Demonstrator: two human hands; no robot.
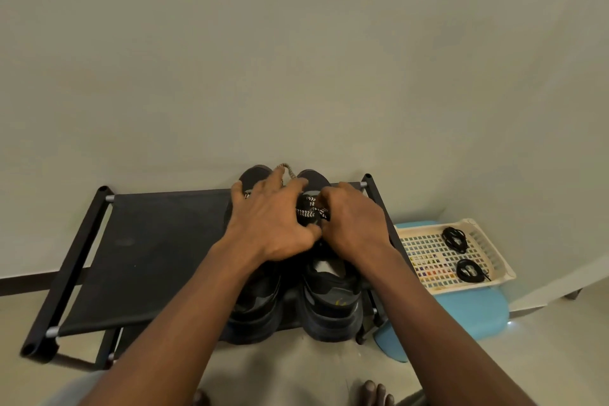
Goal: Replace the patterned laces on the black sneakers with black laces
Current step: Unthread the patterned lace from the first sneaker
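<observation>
**Untying begins on the right shoe**

Both hands are in at the knot. The black sneakers [329, 300] sit side by side on the shoe rack [148, 250], toes to the wall. The left hand [270, 224] reaches across, thumb and fingers closed around the bunched patterned laces [309, 212], while the right hand [352, 224] curls its fingertips into the same bundle. This looks like the opening step, loosening. Next, the lace must be drawn out eyelet by eyelet. The black laces [454, 239] wait coiled in the basket [428, 273], off to the right.

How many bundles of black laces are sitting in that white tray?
2. The far bundle lies toward the back of the white tray; the near bundle lies closer to the person, apart from it. None looks hidden.
</observation>
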